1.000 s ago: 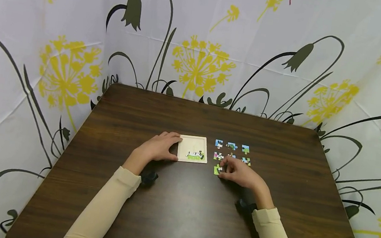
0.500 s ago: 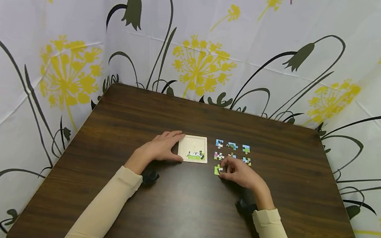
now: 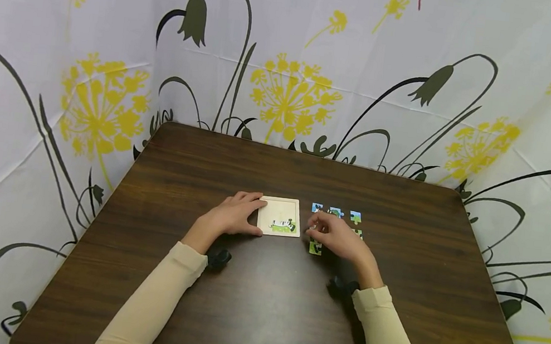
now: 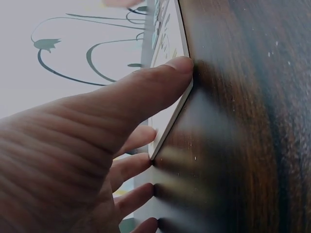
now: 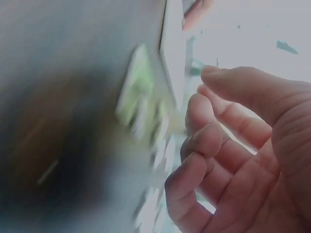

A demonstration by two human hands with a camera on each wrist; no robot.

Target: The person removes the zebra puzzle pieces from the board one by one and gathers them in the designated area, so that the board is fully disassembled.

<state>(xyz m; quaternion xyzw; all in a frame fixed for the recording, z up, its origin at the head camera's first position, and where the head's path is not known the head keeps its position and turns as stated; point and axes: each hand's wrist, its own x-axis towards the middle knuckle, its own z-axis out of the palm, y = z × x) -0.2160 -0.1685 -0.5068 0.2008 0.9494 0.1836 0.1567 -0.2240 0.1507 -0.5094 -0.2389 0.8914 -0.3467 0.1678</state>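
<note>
In the head view my left hand (image 3: 230, 215) holds the left edge of a pale wooden puzzle tray (image 3: 276, 208), thumb at the near corner and fingertips at the far one. The left wrist view shows the thumb (image 4: 155, 87) pressed on the tray's rim. A black, white and green picture piece (image 3: 282, 225) lies at the tray's bottom right. My right hand (image 3: 336, 235) hovers over the loose pieces, its fingers bent. No piece shows between thumb and fingers in the right wrist view. Just below its fingertips lies a green puzzle piece (image 3: 315, 248).
Right of the tray, several puzzle pieces lie in rows, with a blue and green one (image 3: 355, 217) at the far right; my right hand hides some. The dark wooden table (image 3: 251, 304) reaches back to a white flowered curtain (image 3: 292, 17).
My right hand has moved left and slightly up, off the green bottom piece, which stays in place and shows more fully. The left hand has shifted slightly right along the tray's edge.
</note>
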